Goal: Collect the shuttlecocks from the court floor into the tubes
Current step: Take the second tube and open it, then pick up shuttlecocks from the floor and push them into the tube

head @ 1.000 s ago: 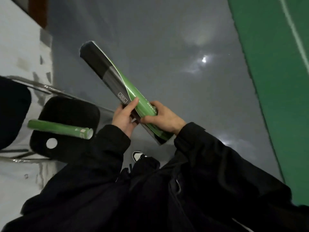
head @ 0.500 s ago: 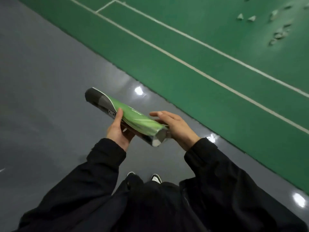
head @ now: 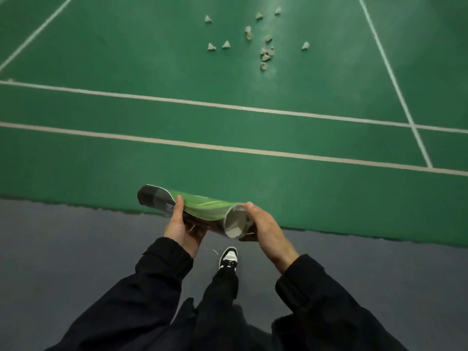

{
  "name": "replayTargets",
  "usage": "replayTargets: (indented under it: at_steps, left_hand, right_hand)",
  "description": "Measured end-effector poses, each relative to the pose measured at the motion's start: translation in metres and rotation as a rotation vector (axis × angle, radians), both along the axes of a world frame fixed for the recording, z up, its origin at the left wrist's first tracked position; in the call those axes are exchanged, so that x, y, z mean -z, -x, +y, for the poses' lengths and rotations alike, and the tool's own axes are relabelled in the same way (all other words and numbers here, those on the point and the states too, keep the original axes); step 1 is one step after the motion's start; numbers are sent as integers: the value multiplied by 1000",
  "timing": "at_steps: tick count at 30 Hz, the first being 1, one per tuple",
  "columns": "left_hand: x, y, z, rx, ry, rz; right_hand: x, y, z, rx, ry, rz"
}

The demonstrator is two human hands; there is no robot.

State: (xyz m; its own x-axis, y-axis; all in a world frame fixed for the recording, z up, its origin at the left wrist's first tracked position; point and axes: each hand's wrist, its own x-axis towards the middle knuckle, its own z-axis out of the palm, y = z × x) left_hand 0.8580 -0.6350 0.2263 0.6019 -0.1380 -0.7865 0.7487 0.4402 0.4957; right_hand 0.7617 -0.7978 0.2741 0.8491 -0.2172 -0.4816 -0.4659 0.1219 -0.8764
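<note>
Now, quick notes left to right:
view change: a second ago the camera faces grey floor and a chair with a second green tube on it; now it faces the green court [head: 126, 59], chair and second tube out of frame.
left hand [head: 181, 225]: cups the tube [head: 200, 209] from below near its dark end, thumb over the top; this grip is wrapped round the tube, same hold as a second ago.
tube: lies roughly level across both hands, dark capped end to the left, mouth to the right and turned toward the camera; earlier it pointed steeply up and away.
tube mouth [head: 235, 221]: looks uncovered, pale inside wall shows; cannot tell whether anything is inside.
right hand [head: 263, 229]: fingers curl round the rim at the open end; whether it also holds a cap I cannot tell.
shoe [head: 229, 257]: one foot forward on the grey floor [head: 63, 249], just short of the court edge.
shuttlecocks [head: 264, 53]: a loose scatter on the court, well apart from the hands, beyond two white lines [head: 177, 144]; none picked up yet.
meaning for task: judged as the approach step; tube is ready to be filled, collecting has not started, next comes walking in and bending to the nearest ones.
</note>
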Motion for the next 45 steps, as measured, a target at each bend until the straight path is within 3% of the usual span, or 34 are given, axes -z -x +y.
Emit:
replayTargets:
  at_steps: [8, 18, 23, 29, 34, 38, 45]
  left_hand:
    - [-8, -116, -183, 212, 81, 90]
    - [-3, -239, -435, 366, 80, 95]
    - [-26, -280, -551, 459, 159, 85]
    - [-24, -368, -652, 415, 166, 34]
    - [-8, -485, -745, 384, 191, 2]
    - [-10, -593, -831, 384, 203, -18]
    - [-30, -757, -962, 291, 101, -4]
  right_hand:
    - [-21, -84, -153, 139, 192, 16]
    - [15, -210, -384, 295, 330, 63]
    - [5, -284, -483, 361, 289, 71]
    - [-3, -384, -599, 285, 213, 29]
    - [5, -502, -700, 169, 113, 13]
    - [-6, -601, -783, 194, 9, -9]
    - [-28, -758, -924, 170, 50, -4]
